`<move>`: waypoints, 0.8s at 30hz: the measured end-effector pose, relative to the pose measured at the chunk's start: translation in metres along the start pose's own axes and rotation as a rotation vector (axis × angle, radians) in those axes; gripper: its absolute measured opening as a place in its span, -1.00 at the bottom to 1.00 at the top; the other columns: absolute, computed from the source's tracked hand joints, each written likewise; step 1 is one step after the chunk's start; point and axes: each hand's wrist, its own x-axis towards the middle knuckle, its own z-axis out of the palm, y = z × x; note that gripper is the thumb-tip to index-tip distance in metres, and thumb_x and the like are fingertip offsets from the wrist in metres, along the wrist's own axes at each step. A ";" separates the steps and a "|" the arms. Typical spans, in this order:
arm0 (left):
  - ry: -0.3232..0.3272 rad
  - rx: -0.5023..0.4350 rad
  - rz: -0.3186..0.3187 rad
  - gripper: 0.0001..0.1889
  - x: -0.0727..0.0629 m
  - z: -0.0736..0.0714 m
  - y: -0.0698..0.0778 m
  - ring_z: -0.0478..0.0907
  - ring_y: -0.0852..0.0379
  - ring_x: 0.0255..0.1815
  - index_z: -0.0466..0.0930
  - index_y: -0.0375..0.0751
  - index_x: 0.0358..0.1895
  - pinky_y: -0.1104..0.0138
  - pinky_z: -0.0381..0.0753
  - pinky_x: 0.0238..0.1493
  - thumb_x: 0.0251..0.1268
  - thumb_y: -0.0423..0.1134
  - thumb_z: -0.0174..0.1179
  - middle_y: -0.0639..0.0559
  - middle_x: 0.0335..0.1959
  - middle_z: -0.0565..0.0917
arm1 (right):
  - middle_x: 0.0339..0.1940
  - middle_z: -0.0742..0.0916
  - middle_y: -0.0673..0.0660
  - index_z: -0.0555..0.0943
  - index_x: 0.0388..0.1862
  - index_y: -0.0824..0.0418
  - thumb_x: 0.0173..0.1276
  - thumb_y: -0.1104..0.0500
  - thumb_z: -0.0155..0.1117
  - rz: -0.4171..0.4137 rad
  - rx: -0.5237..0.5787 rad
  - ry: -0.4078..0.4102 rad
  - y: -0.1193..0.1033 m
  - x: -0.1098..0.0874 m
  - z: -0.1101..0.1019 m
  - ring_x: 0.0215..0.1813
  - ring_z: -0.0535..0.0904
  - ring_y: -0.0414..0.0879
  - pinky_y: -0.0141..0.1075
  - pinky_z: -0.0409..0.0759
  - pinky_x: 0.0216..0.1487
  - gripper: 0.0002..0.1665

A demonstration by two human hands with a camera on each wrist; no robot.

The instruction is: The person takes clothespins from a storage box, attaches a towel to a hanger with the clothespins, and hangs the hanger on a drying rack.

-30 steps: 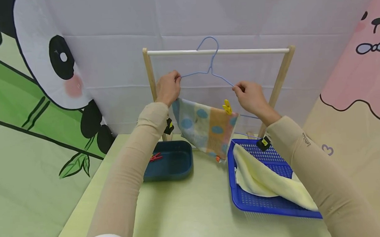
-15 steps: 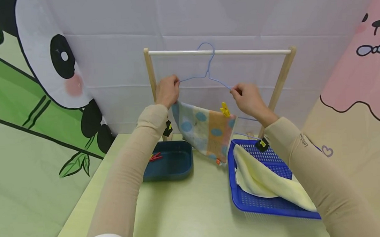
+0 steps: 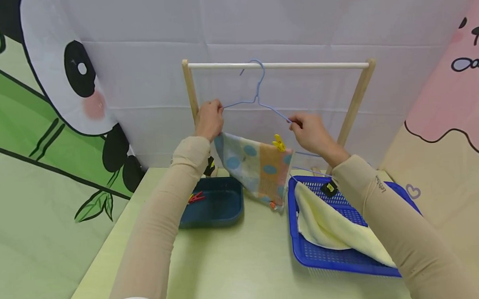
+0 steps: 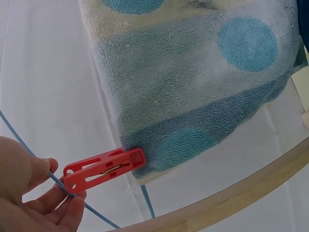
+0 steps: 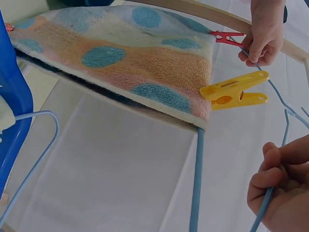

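A blue wire hanger [image 3: 257, 98] is held by its two sloping arms. My left hand [image 3: 209, 119] pinches the left arm, and my right hand [image 3: 311, 131] grips the right one. Its hook reaches over the white rail [image 3: 312, 65] of a wooden rack, the tip showing below the rail; whether it bears on the rail I cannot tell. A striped towel [image 3: 256, 166] with blue dots hangs over the hanger's lower wire. A yellow clothespin [image 5: 234, 92] clips one top corner, a red clothespin [image 4: 104, 169] the other, close to my left fingers.
On the table [image 3: 228, 268] a dark green tray [image 3: 212, 223] holds red clothespins [image 3: 196, 197], partly behind my left sleeve. To the right stands a blue basket [image 3: 302, 257] with a yellow cloth [image 3: 337, 229]. Another blue hanger's hook [image 5: 57, 128] sticks out beside it.
Both hands have come down and slightly left with the hanger and towel. The hook, higher above the rail before, now sits lower, its tip below the rail.
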 end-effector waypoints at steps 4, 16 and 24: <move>-0.017 0.021 -0.014 -0.73 -0.003 0.000 0.003 0.49 -0.08 -0.05 0.53 -0.29 0.01 0.15 0.46 -0.03 0.51 -0.24 -0.12 -0.19 -0.07 0.54 | -0.22 0.67 0.24 0.57 0.04 0.37 0.48 0.31 -0.11 0.007 0.009 -0.005 0.000 -0.002 0.003 -0.41 0.42 -0.02 -0.28 0.35 -0.47 -0.66; -0.013 0.056 0.054 -0.70 0.001 -0.002 0.003 0.47 -0.07 0.06 0.54 -0.20 0.11 0.16 0.44 0.07 0.51 -0.26 -0.13 -0.14 0.02 0.56 | -0.18 0.68 0.25 0.55 0.11 0.35 0.50 0.29 -0.13 -0.006 -0.002 -0.023 -0.005 0.000 0.010 -0.32 0.47 0.02 -0.22 0.37 -0.35 -0.63; 0.019 0.081 0.091 -0.71 0.002 -0.004 0.007 0.51 -0.10 0.02 0.58 -0.18 0.07 0.13 0.47 0.04 0.49 -0.23 -0.08 -0.13 0.00 0.59 | -0.21 0.68 0.24 0.56 0.12 0.36 0.48 0.31 -0.13 -0.030 0.024 -0.022 -0.008 0.002 0.019 -0.34 0.47 0.01 -0.25 0.37 -0.39 -0.62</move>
